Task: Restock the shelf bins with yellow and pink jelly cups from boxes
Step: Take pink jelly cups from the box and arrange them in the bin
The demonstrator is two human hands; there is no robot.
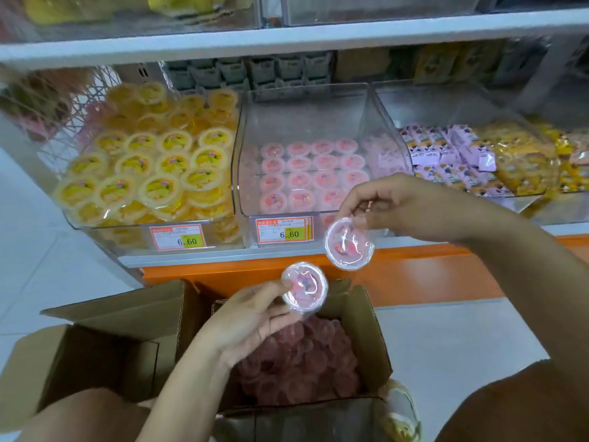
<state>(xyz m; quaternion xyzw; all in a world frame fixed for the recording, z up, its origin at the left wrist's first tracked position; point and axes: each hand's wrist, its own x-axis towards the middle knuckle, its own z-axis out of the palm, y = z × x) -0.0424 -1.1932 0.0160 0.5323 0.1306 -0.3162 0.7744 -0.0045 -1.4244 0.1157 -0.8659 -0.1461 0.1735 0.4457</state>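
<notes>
My left hand (251, 317) pinches a pink jelly cup (305, 287) by its rim above an open cardboard box (377, 346) holding several pink cups (306, 362). Higher and further right, my right hand (395, 205) pinches a second pink jelly cup (349, 244) by its edge, just in front of the middle clear bin (306, 103). That bin holds one layer of pink cups (312, 177). The left bin (95, 226) is heaped with yellow jelly cups (153, 157).
An empty open cardboard box (95, 339) sits left of the pink one on the white floor. The right bin (462, 103) holds purple and yellow snack packs (478, 161). Price tags (282, 231) hang on the bin fronts. An orange base panel (414, 272) runs under the shelf.
</notes>
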